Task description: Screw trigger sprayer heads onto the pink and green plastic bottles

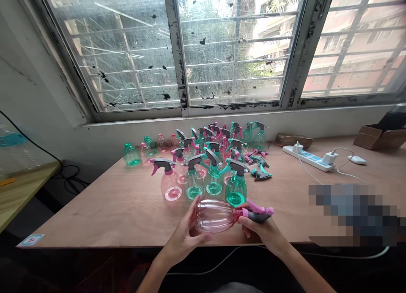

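Our left hand [184, 239] and right hand [267, 234] wrap their fingers around a sideways pink spray bottle [215, 217] by the tabletop [127, 212] edge; upright bottles [214, 186], contents unclear, stand beyond, open room leftward.

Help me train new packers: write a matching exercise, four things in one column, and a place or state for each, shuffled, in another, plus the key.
1. Left hand
2. Right hand
3. Loose spray heads
4. Power strip

A. At the spray-head end of the held pink bottle
B. With white plugs in it
C. At the base end of the held bottle
D. Lying beside the standing bottles

Pairs: 1-C, 2-A, 3-D, 4-B
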{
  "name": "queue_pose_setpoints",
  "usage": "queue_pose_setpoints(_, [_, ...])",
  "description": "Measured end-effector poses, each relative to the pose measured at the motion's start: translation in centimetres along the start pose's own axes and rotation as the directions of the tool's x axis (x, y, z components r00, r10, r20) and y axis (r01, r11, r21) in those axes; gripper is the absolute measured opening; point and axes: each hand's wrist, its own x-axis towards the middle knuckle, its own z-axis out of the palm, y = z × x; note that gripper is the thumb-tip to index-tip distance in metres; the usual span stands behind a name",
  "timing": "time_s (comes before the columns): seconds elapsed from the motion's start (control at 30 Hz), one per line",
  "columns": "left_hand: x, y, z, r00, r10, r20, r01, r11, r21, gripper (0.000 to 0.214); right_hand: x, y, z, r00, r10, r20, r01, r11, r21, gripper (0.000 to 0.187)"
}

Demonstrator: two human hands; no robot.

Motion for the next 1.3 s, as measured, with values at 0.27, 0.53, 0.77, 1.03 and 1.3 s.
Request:
queue_pose_setpoints(0.27, [0.02, 0.14, 0.20, 1.000, -0.024, 0.017, 0.023, 1.000, 0.007, 0.107, 0.10, 0.13, 0.11, 1.000, -0.021, -0.011, 0.022, 0.999, 0.026, 0.034])
queue_pose_setpoints(0.53, [0.08, -0.30, -0.09, 1.000, -0.003, 0.030, 0.003, 1.000, 0.007, 0.098, -0.08, 0.22, -0.04, 1.000, -0.009, -0.013, 0.009, 1.000, 0.020, 0.037])
queue_pose_setpoints(0.77, [0.15, 0.02, -0.05, 0.995, -0.081, 0.054, 0.083, 0.996, -0.033, 0.109, -0.14, -0.32, 0.38, 0.999, -0.032, -0.028, 0.033, 0.999, 0.028, 0.041])
queue_pose_setpoints(1.03, [-0.03, -0.46, -0.28, 0.998, -0.013, 0.064, 0.017, 0.998, -0.064, 0.096, -0.03, 0.51, 0.01, 0.999, -0.026, -0.033, 0.028, 0.997, 0.068, 0.032])
queue_pose_setpoints(1.3, [0.03, -0.28, -0.24, 0.997, -0.046, 0.058, 0.053, 0.992, -0.111, 0.102, -0.04, -0.05, 0.19, 0.999, -0.036, 0.006, 0.036, 0.999, 0.032, 0.033])
